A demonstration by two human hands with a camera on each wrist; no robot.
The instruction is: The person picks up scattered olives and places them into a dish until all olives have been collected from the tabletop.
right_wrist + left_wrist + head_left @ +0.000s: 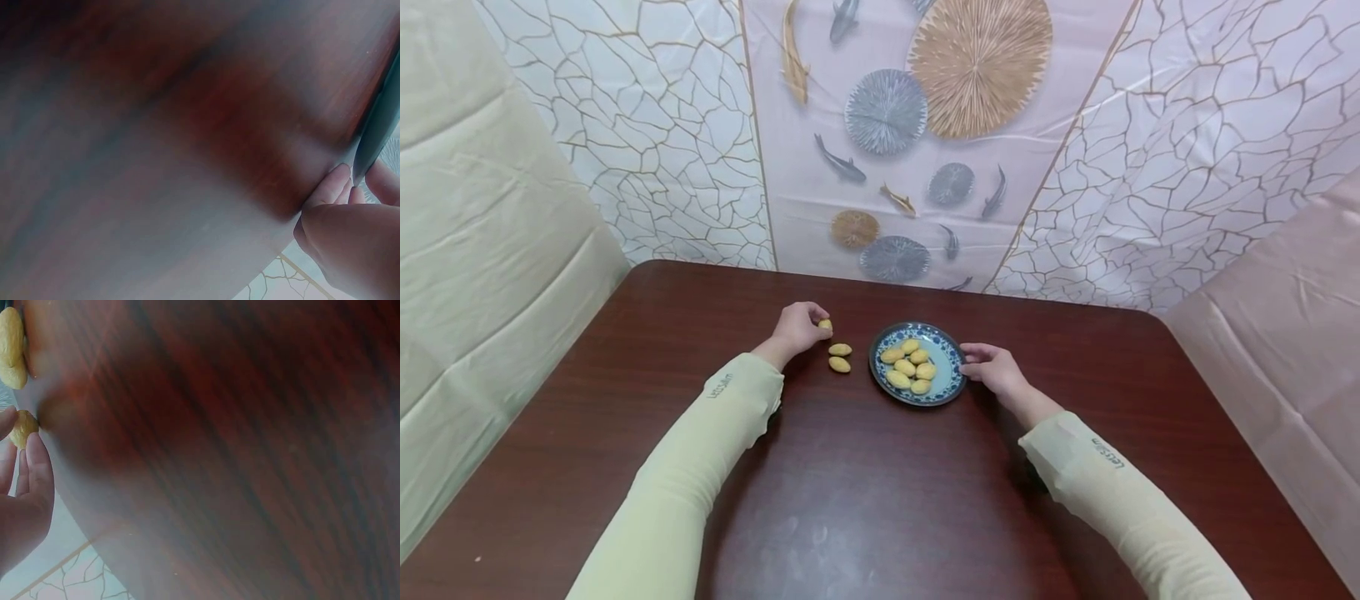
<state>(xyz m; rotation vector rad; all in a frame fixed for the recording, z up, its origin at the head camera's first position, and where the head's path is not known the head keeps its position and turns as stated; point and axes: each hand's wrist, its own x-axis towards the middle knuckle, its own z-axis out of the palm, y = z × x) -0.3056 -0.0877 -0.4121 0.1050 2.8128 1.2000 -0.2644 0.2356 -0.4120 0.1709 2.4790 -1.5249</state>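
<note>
At the back of the table, my left hand (799, 327) pinches a small yellow oval piece (24, 429), wrinkled like a fruit or nut, between thumb and fingertips. Two more such pieces (839, 365) lie on the wood just in front of that hand. To their right stands a round plate (953, 385) with a blue patterned border and dark rim. Several yellow oval pieces (905, 367) are grouped on its pale blue middle and left side. My right hand (1000, 372) holds the plate's right rim, which shows between thumb and fingers in the right wrist view.
The dark reddish-brown table (850, 492) has rounded back corners. Behind it hangs a patterned cloth (805, 217) with fish and round leaf shapes. Pale padded panels (497, 233) rise at the left and right sides.
</note>
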